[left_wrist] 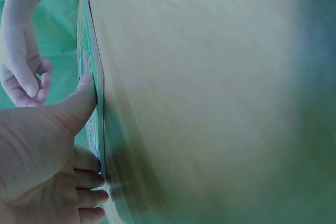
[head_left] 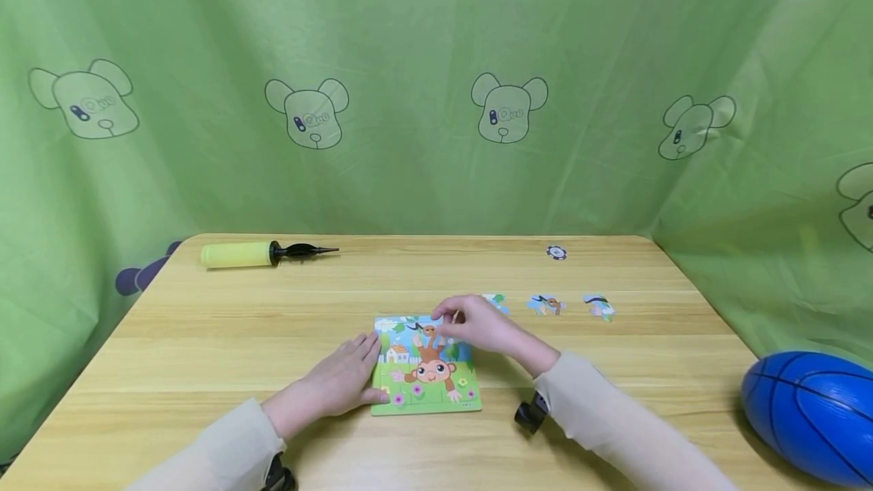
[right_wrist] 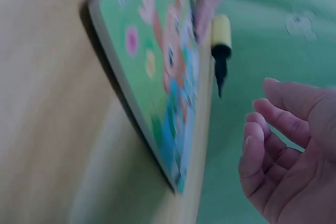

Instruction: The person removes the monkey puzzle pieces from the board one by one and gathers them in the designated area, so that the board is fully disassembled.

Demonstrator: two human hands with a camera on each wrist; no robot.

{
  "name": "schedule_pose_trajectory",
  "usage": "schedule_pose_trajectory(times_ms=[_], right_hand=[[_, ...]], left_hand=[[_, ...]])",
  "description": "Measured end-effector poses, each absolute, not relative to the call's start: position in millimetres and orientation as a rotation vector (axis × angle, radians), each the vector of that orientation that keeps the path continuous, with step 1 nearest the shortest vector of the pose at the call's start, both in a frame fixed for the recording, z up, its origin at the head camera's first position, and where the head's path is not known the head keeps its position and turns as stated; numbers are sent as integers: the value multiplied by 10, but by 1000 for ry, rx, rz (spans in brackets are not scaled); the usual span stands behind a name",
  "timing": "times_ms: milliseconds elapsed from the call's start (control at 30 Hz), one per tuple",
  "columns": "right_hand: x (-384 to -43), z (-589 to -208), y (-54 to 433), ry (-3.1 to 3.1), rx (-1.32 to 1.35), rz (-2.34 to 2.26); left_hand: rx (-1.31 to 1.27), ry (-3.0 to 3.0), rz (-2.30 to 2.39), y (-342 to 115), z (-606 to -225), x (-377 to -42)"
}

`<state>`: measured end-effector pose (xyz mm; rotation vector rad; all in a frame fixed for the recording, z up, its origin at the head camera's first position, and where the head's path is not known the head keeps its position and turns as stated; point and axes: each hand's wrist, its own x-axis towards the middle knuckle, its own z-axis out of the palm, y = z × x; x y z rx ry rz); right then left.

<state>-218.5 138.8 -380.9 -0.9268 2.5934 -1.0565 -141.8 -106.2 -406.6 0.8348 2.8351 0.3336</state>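
Observation:
A jigsaw puzzle (head_left: 426, 381) with a cartoon monkey hanging upside down lies flat on the wooden table. Along its left edge rests my left hand (head_left: 344, 377), fingers fairly straight and the thumb (left_wrist: 84, 90) touching the lower left corner. My right hand (head_left: 480, 323) hovers over the puzzle's upper right part. In the right wrist view its fingers (right_wrist: 254, 150) are loosely bent, apart from the thumb, with nothing visible between them. Just behind that hand lies a loose puzzle piece (head_left: 498, 301), partly hidden. Farther right are two more pieces, a middle piece (head_left: 546, 304) and a right piece (head_left: 599, 307).
A yellow hand pump (head_left: 239, 254) with a black nozzle lies at the back left. Toward the back right is a small round chip (head_left: 556, 252). A blue ball (head_left: 811, 411) sits at the right edge. Green curtain (head_left: 409, 36) surrounds the table.

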Motion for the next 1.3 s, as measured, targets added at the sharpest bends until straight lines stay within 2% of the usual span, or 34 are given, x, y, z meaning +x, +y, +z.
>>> schedule_pose_trajectory(times_ms=[500, 933, 1300], right_hand=[[-2053, -3970, 993, 2545, -1016, -748], [-2010, -4023, 941, 2634, -1074, -459], [-2027, -4037, 937, 2628, -1074, -508]], left_hand=[[859, 2853, 323, -1074, -4095, -1435], [874, 2856, 294, -1074, -4089, -1434], [876, 2861, 292, -1075, -4084, -1431]])
